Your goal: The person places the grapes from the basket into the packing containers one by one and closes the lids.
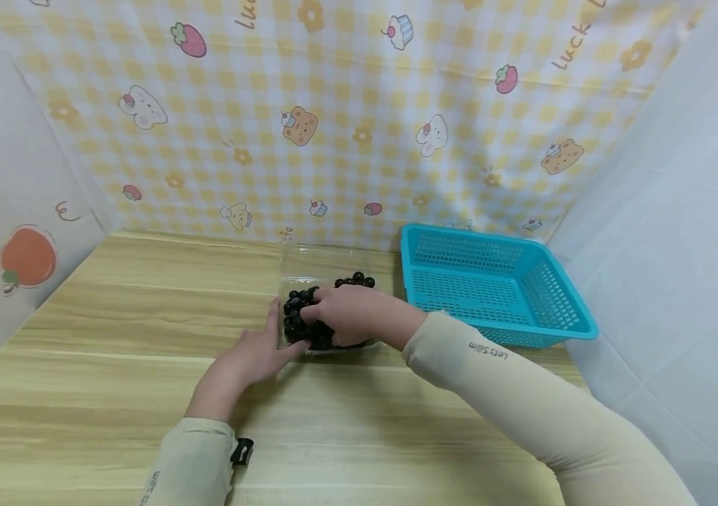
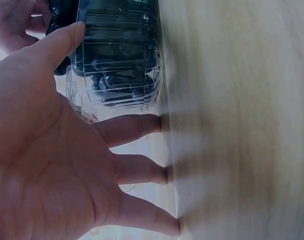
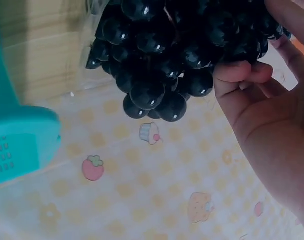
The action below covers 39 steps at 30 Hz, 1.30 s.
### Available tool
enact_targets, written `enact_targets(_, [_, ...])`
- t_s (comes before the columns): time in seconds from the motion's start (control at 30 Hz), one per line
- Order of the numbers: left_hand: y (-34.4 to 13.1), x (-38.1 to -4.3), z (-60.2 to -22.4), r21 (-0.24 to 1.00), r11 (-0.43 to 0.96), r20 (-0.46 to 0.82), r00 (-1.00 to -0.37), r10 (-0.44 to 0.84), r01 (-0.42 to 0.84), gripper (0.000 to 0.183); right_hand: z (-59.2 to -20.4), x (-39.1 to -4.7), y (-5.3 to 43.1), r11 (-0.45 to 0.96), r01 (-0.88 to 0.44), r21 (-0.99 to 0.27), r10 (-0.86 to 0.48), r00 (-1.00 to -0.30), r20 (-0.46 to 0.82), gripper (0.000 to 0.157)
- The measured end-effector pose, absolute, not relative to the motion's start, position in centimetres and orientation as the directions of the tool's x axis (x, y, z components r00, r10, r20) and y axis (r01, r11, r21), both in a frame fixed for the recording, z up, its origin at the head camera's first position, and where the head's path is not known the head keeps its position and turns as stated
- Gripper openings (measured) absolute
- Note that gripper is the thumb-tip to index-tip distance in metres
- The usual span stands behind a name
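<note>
A bunch of shiny black grapes point(image 1: 295, 309) sits in a clear plastic box point(image 2: 122, 70), whose transparent lid point(image 1: 317, 261) stands raised at the back. My right hand point(image 1: 351, 315) reaches in from above and grips the bunch. In the right wrist view its fingertips point(image 3: 234, 72) curl against the grapes point(image 3: 157, 60). My left hand point(image 1: 257, 355) is spread at the box's near left corner. Its thumb point(image 2: 66, 42) rests on the box wall, while its other fingers point(image 2: 136, 129) reach down to the table.
To the right of the box stands a turquoise plastic basket point(image 1: 479, 302) with perforated walls. Both stand on a wood-grain table point(image 1: 143, 316). A yellow checked cloth point(image 1: 359, 169) with cartoon prints hangs behind, and white sheets point(image 1: 669, 211) close off the sides.
</note>
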<state>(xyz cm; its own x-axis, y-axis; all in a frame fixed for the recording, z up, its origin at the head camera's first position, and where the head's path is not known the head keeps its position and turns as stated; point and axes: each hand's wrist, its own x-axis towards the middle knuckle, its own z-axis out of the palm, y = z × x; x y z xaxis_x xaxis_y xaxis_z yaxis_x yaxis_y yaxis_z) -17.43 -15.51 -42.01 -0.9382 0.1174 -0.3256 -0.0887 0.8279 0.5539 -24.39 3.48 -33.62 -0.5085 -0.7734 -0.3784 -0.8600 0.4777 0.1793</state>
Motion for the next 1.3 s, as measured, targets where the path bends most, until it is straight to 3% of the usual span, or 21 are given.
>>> enact_targets(0.37, [-15.5, -17.4, -42.1, 0.557, 0.827, -0.334, -0.932, 0.142, -0.073, 0.121, -35.9, -24.4, 3.6, 0.349, -0.895, 0.277, -0.841, -0.429, -0.328, 0.053])
enact_targets(0.6, [-15.8, -17.3, -42.0, 0.553, 0.830, -0.347, -0.926, 0.150, -0.073, 0.116, -38.1, -24.4, 5.0, 0.254, -0.891, 0.377, -0.929, -0.333, -0.160, 0.036])
enact_targets(0.67, [-15.8, -17.3, -41.8, 0.559, 0.825, -0.352, -0.923, 0.152, -0.078, 0.112, -38.3, -24.2, 5.6, 0.260, -0.885, 0.385, -0.933, -0.333, -0.135, 0.029])
enact_targets(0.73, [-15.7, -17.2, -41.6, 0.569, 0.818, -0.361, -0.920, 0.153, -0.087, 0.108, -37.9, -24.0, 5.9, 0.303, -0.889, 0.343, -0.915, -0.372, -0.158, 0.031])
enact_targets(0.83, [-15.6, -17.1, -41.5, 0.582, 0.807, -0.371, -0.915, 0.156, -0.099, 0.106, -36.4, -23.7, 5.9, 0.433, -0.884, 0.178, -0.841, -0.467, -0.275, 0.040])
enact_targets(0.93, [-15.5, -17.0, -41.4, 0.578, 0.808, -0.389, -0.908, 0.153, -0.112, 0.110, -34.3, -23.7, 6.1, 0.539, -0.842, 0.011, -0.790, -0.510, -0.341, 0.052])
enact_targets(1.03, [-15.4, -17.0, -41.3, 0.577, 0.807, -0.401, -0.904, 0.146, -0.125, 0.115, -32.8, -24.0, 6.6, 0.562, -0.824, -0.070, -0.811, -0.534, -0.237, 0.046])
enact_targets(1.13, [-15.2, -17.0, -41.3, 0.576, 0.807, -0.398, -0.907, 0.136, -0.131, 0.115, -33.0, -24.3, 7.0, 0.610, -0.791, -0.047, -0.792, -0.608, -0.049, 0.036])
enact_targets(1.23, [-15.1, -17.0, -41.3, 0.575, 0.807, -0.388, -0.913, 0.124, -0.135, 0.110, -34.5, -24.7, 7.0, 0.717, -0.697, -0.016, -0.696, -0.717, 0.037, 0.043])
enact_targets(1.3, [-15.1, -17.0, -41.4, 0.577, 0.805, -0.385, -0.915, 0.119, -0.138, 0.108, -35.7, -25.0, 6.8, 0.781, -0.624, -0.028, -0.624, -0.781, 0.017, 0.052])
